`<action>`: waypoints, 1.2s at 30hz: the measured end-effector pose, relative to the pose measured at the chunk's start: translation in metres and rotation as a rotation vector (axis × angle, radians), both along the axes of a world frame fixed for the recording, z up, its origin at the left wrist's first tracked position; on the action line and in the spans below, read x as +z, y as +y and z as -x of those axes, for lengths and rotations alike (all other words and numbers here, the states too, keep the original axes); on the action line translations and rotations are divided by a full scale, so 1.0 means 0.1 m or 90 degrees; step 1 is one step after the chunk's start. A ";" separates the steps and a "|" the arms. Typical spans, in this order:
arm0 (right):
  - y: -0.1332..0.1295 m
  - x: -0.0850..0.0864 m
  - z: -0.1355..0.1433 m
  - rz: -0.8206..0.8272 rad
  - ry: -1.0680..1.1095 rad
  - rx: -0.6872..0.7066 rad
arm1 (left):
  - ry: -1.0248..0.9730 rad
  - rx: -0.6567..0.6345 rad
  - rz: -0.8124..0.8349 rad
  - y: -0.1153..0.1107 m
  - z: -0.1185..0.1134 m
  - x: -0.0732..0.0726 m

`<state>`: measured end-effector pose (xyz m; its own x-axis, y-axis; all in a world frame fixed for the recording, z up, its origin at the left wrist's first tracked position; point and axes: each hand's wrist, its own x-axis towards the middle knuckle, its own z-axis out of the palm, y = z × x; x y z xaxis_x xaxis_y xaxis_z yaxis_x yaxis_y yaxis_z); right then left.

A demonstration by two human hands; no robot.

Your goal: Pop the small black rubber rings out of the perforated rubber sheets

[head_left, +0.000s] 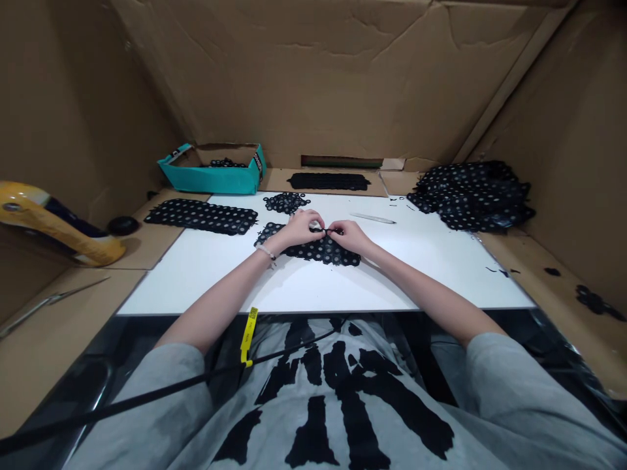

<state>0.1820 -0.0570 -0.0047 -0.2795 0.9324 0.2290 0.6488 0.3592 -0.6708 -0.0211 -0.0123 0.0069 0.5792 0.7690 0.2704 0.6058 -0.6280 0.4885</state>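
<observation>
My left hand point(302, 228) and my right hand point(350, 236) meet over a black sheet with rows of round holes point(313, 251) on the white board. Both hands are closed in a pinch, fingertips nearly touching. Between them is a small dark piece point(327, 231), too small to name, which both seem to grip. Just behind my left hand lies a heap of small black rings point(285, 202). Another holed black sheet point(202, 216) lies flat to the left.
A teal-edged box point(210, 177) with black rings stands at the back left. Dark strips point(329, 181) lie at the back. A pen-like tool point(373, 218) and piled holed sheets point(473, 196) are to the right. Scissors point(51, 300) and a yellow object point(59, 222) are left.
</observation>
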 end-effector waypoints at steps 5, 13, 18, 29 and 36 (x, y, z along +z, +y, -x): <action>-0.02 0.00 0.04 0.015 -0.046 -0.090 | -0.015 0.028 0.012 -0.14 -0.11 0.02; 0.00 -0.01 0.08 0.028 -0.105 -0.124 | -0.156 0.138 0.175 0.17 0.10 0.06; 0.01 -0.03 0.01 0.037 -0.097 -0.082 | -0.264 0.357 0.011 0.47 0.55 0.02; 0.03 -0.02 -0.04 0.061 -0.029 -0.037 | -0.217 0.289 -0.050 0.53 0.51 -0.04; 0.09 -0.03 -0.08 0.051 0.049 -0.010 | -0.008 -0.049 0.066 0.13 0.12 0.05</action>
